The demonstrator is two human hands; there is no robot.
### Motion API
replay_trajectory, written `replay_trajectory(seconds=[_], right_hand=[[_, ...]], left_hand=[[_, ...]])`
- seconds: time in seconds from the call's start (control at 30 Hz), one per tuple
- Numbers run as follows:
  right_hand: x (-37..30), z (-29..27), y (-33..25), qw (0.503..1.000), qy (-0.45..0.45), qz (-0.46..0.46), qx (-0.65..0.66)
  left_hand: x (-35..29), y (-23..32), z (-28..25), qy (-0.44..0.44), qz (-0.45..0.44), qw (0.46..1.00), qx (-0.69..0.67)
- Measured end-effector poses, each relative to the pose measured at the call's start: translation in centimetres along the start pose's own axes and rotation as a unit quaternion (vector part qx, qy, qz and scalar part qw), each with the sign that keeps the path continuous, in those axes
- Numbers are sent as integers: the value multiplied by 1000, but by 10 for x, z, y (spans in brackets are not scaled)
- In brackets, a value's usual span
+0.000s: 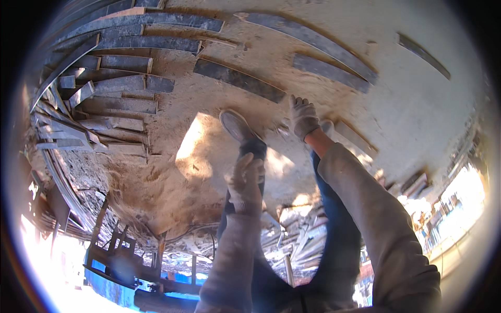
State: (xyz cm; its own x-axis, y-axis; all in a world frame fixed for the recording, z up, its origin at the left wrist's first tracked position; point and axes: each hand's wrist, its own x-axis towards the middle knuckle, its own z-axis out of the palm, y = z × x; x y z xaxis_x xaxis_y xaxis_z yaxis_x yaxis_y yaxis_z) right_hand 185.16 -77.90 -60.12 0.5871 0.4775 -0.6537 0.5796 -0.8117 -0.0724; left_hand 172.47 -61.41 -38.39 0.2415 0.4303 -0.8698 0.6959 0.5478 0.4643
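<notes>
Both of my hands wear pale grey work gloves. My right hand [302, 119] reaches forward over the dirt floor, its thumb out to the left and its fingers apart, with nothing seen in it. Its fingertips are close to the right end of a dark flat plank [239, 79]; whether they touch, I cannot tell. My left hand [245, 180] hangs in front of my left shin, fingers loosely bent and apart, holding nothing visible. A shorter plank [356, 137] lies beside my right foot, partly behind my right arm.
Several dark planks lie at the upper left, some stacked crosswise [122, 83]. A long plank [313, 41] and a shorter one [331, 72] lie ahead, another [424, 55] at far right. My left shoe [237, 125] stands on the dirt. Scrap strips [302, 242] lie behind my legs.
</notes>
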Motion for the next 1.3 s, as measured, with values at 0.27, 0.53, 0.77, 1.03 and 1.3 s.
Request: replay_trajectory(seconds=[0.27,0.53,0.77,1.03,1.3], right_hand=[[56,48,9,914,-199,-54,351],[-142,-69,99,720,-363,-137,576],[-112,-7,162,921,-247,-60,297],[60,84,284,964,163,101,-185],[-53,6,241,754,-214,21,621]], left_hand=[[24,-30,47,10,65,996,61],[18,-30,101,-21,-51,998,-11],[8,-35,132,-3,-96,995,29],[-9,-19,142,-11,-103,995,8],[-15,-27,150,-45,-115,992,4]])
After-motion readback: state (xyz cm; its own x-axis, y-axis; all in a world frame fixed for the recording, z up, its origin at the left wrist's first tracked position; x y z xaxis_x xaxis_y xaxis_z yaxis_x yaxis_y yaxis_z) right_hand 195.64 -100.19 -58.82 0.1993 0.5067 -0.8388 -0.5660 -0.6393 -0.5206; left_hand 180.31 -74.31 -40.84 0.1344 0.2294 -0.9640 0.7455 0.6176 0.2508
